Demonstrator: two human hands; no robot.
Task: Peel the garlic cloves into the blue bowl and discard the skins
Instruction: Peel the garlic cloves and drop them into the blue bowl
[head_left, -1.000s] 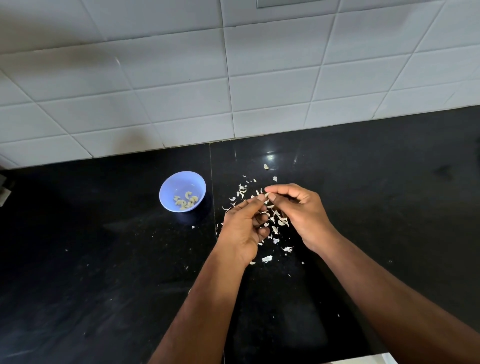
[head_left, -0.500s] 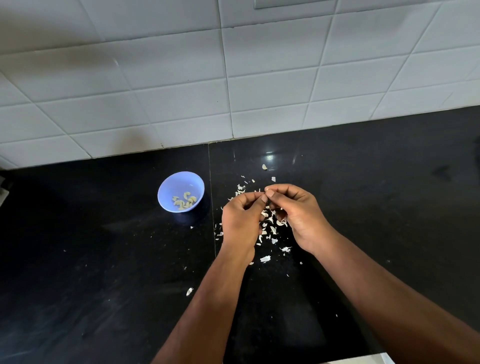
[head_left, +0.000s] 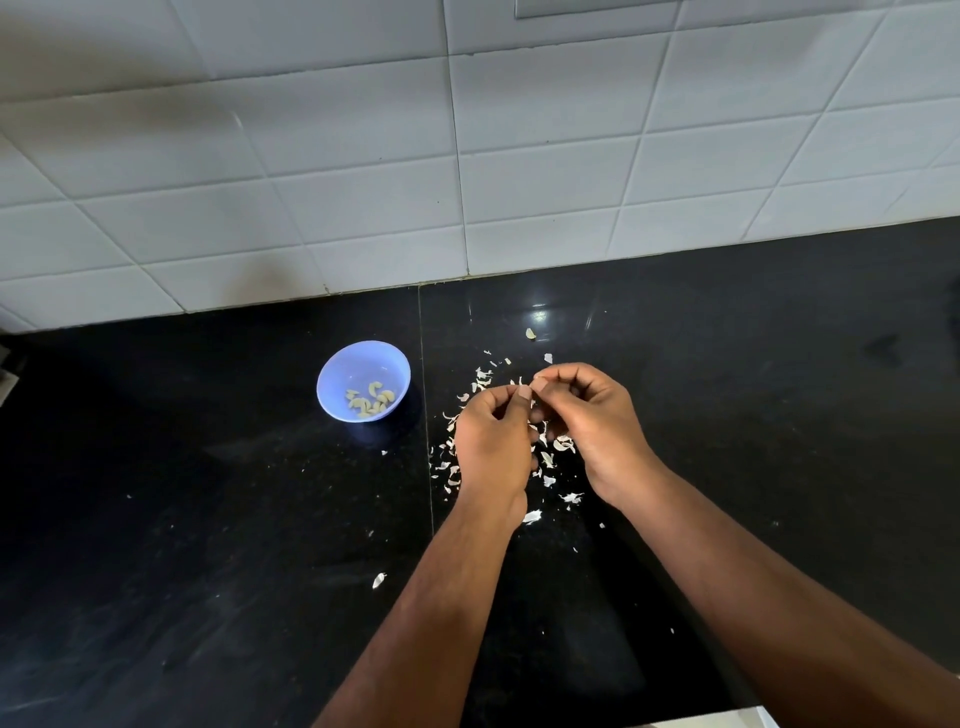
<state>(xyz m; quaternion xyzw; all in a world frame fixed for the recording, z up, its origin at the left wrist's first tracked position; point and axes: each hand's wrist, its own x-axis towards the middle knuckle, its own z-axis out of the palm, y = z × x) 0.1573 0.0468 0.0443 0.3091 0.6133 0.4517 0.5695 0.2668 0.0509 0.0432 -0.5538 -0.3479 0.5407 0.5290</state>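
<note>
My left hand (head_left: 491, 444) and my right hand (head_left: 592, 426) meet above the black counter (head_left: 208, 545), fingertips pinched together on a small garlic clove (head_left: 531, 402) that is almost hidden between them. Under and around the hands lies a scatter of white garlic skins (head_left: 550, 460). The blue bowl (head_left: 332, 379) stands to the left of my hands, apart from them, with several peeled cloves (head_left: 370, 401) in its bottom. One loose clove (head_left: 530, 333) lies on the counter behind my hands.
A white tiled wall (head_left: 467, 156) runs along the back of the counter. Stray skin flakes (head_left: 379, 580) lie nearer to me. A seam (head_left: 426, 415) in the counter passes between the bowl and my hands.
My left hand has curled up and drawn closer to the right hand, its fingertips now meeting the right hand's over the clove. Bowl and skins have not moved.
</note>
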